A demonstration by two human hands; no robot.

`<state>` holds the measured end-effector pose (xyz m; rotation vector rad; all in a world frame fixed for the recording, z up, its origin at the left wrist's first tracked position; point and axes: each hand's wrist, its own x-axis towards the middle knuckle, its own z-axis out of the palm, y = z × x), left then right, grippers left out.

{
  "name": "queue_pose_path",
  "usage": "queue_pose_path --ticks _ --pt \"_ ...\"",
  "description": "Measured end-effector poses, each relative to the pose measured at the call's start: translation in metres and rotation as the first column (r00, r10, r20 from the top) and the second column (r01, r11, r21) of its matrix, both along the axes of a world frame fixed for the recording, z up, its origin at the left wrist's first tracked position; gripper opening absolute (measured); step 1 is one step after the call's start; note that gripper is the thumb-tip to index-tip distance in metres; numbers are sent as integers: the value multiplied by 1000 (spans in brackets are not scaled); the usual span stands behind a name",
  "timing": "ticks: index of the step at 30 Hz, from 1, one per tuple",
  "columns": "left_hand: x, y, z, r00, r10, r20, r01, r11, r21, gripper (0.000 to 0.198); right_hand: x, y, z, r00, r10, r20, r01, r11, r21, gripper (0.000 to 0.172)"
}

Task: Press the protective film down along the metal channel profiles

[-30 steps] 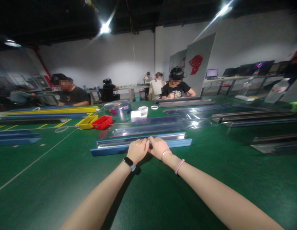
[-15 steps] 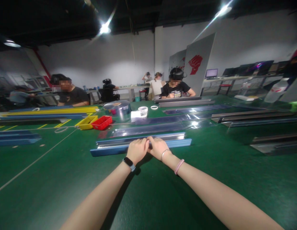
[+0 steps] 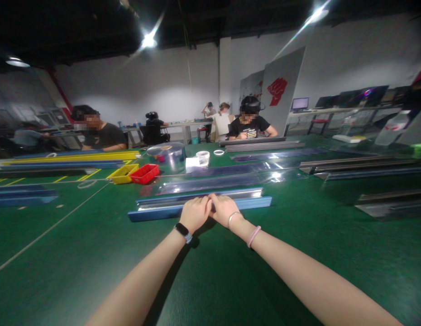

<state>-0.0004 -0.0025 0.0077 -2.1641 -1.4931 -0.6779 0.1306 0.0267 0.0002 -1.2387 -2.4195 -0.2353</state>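
Observation:
A long blue channel-shaped profile (image 3: 156, 213) lies crosswise in front of me, with a silvery inner face. My left hand (image 3: 196, 213) is closed over its near wall around the middle. Close beside it, my right hand (image 3: 224, 210) grips the same profile, and the two hands touch at thumbs and index fingers. My palms and most fingertips are hidden behind the backs of the hands, so any small item there cannot be made out. Just beyond the profile, a clear plastic strip (image 3: 210, 184) lies flat.
Left of centre stand a yellow bin (image 3: 125, 174) and a red bin (image 3: 145, 174). Behind them is a roll of clear film (image 3: 173, 158). More profiles (image 3: 363, 164) lie to the right on the green table (image 3: 210, 280). A co-worker (image 3: 250, 122) sits opposite.

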Motion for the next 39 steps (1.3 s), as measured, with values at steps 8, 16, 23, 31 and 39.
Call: queue_pose_path --ticks 8,16,23,31,39 --pt "-1 2 -3 1000 -16 -23 15 1000 -27 24 0 2 1 998 -13 56 15 999 -30 24" --pt "-3 5 -8 995 -48 -88 45 998 -41 28 2 0 1 999 0 49 2 1000 -29 27" --pt "-1 4 -6 996 -54 -68 50 997 -61 30 0 2 1 996 -21 86 22 1000 -8 21" --pt "-2 4 -5 995 -59 -86 54 996 -65 27 1 4 -4 997 -29 69 27 999 24 24" --pt "-1 6 -6 999 -24 -38 22 998 -53 32 4 4 -3 998 52 -18 -51 998 30 34"
